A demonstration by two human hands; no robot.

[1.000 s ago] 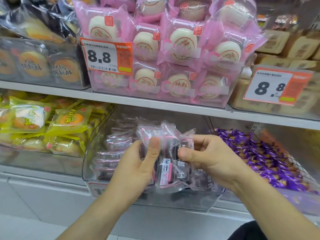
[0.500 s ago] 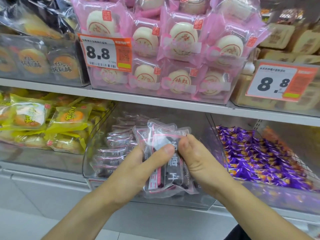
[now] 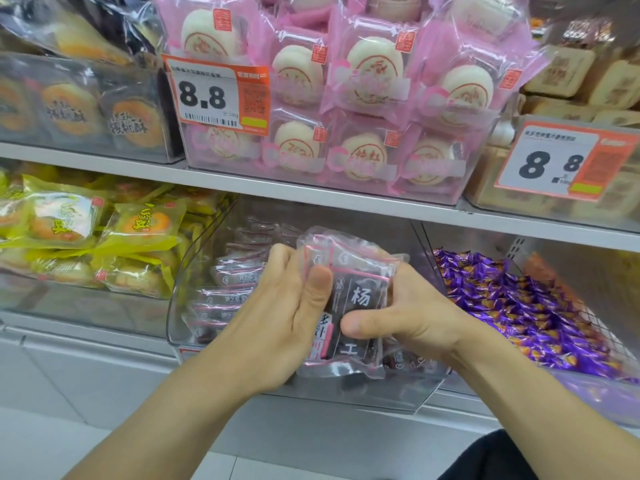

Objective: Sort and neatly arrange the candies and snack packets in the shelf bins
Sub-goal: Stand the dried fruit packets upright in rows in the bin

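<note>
Packets of dark plum snack, light, soft and slippery in crinkly film, sit stacked between both hands above the clear bin; left hand and right hand clasp the edges, probably the surest hold.

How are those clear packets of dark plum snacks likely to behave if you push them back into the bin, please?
The packets look floppy: their clear film crinkles between the left hand and right hand. The glossy film probably makes them slippery, so the bunch may fan apart. They seem light, since fingers alone carry several above the bin.
</note>
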